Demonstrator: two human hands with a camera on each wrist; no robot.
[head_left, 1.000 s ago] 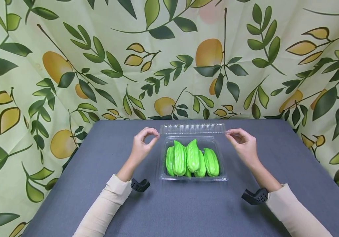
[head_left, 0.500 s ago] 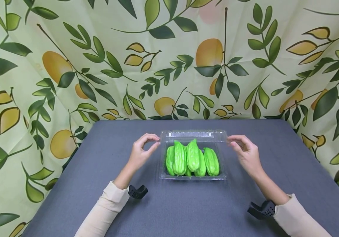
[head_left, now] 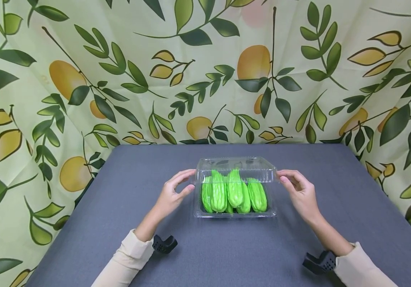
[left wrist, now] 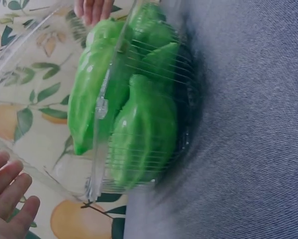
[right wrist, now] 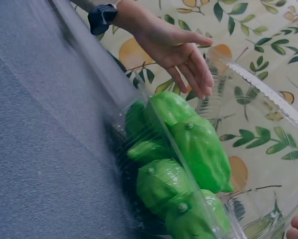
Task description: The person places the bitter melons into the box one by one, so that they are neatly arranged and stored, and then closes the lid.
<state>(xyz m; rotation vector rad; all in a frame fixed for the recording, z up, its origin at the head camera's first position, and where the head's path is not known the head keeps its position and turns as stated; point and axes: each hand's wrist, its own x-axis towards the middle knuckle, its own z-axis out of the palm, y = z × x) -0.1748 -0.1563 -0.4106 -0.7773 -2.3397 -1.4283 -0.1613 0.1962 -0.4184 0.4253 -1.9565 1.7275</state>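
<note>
A clear plastic clamshell box [head_left: 235,215] sits on the table, its hinged lid [head_left: 236,163] tilted over the back half. Inside lie several bright green, ridged bitter melons [head_left: 235,193], some stacked on others. At the lid's left edge, my left hand [head_left: 171,193] touches with its fingertips, thumb held apart; its extended fingers show in the right wrist view [right wrist: 189,62]. My right hand [head_left: 300,193] is at the lid's right edge, fingertips against the plastic and thumb lower. In the left wrist view, the right hand's straight fingers [left wrist: 94,10] point down beside the lid.
A grey cloth-covered table [head_left: 227,255] extends around the box. Behind it hangs a curtain [head_left: 205,79] printed with leaves and fruit. Each wrist wears a black camera mount [head_left: 164,244].
The lid has swung forward and down from nearly upright. Both hands came down and nearer with it, fingers loosening from a pinch to lie against its sides.
</note>
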